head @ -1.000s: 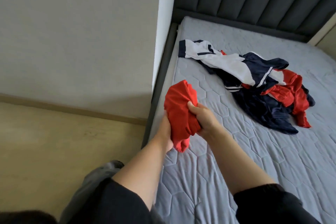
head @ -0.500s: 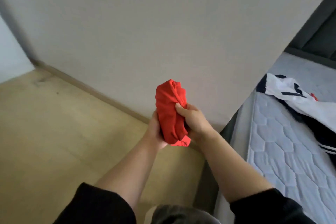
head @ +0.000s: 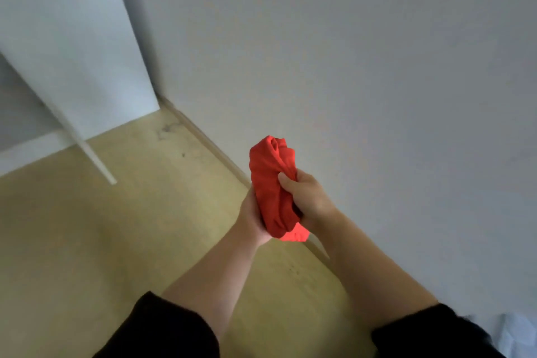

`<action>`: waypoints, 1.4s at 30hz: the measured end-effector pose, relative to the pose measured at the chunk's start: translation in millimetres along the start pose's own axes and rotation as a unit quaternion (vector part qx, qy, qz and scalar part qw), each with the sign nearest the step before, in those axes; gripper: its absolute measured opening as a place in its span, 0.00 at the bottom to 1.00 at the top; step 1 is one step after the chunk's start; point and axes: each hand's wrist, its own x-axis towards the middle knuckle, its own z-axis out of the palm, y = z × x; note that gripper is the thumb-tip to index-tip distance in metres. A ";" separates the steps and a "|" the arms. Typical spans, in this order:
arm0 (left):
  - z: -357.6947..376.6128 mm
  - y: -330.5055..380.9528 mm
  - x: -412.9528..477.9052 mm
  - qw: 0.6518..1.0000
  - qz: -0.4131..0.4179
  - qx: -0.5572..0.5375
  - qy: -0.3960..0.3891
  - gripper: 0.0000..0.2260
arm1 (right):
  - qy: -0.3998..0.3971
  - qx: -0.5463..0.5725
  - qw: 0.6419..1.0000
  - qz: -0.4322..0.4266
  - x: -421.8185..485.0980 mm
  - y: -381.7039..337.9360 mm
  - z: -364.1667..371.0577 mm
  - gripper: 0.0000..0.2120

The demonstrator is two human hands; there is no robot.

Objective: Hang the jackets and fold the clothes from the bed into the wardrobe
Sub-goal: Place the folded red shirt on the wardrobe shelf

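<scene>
Most of the left hand [head: 252, 216] sits hidden behind the red garment [head: 274, 189], and both black sleeves [head: 162, 328] are cut off at the bottom edge. The garment is a soft, creased bundle, rolled tight (its kind cannot be told), held upright mid-air between both hands; the right hand [head: 308, 197] clamps it from 3 o'clock, thumb pressed across the folds. At 10 o'clock a blurred white panel [head: 72, 38] stands on the smooth yellowish floor [head: 101, 241].
</scene>
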 end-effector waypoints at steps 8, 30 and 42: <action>116.1 166.2 -195.0 0.988 0.116 0.026 0.094 0.19 | -0.140 -0.136 0.981 -0.015 -88.1 -211.9 154.2 0.07; 32.5 580.8 -649.1 0.937 0.322 0.063 0.117 0.33 | -0.317 0.027 0.948 0.013 -189.9 -455.6 656.8 0.09; 99.0 826.4 -666.5 0.798 0.448 0.221 0.338 0.16 | -0.256 0.003 0.962 -0.097 -22.6 -556.3 827.5 0.18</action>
